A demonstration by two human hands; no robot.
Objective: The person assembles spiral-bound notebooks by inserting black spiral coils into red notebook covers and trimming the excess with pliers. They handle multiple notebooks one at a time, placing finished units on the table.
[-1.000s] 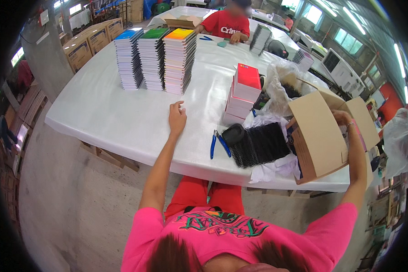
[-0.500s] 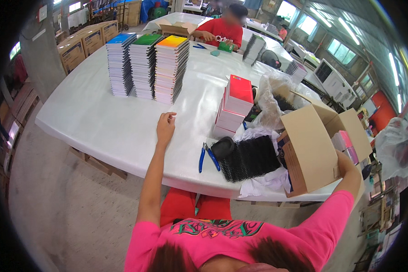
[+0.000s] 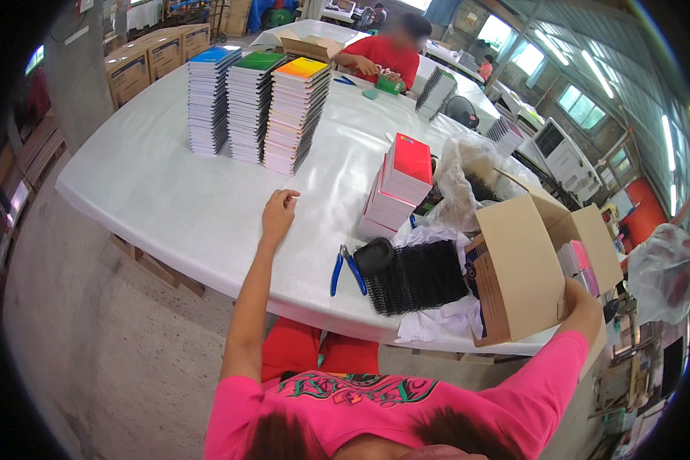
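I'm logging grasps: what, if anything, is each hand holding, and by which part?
The left hand holds nothing. The right hand is hidden by the cardboard box, so whether it grips anything cannot be told.

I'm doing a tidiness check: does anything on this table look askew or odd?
The red stack looks uneven: its top sits offset from its base. White wrapping lies crumpled under the black coils. No spill shows.
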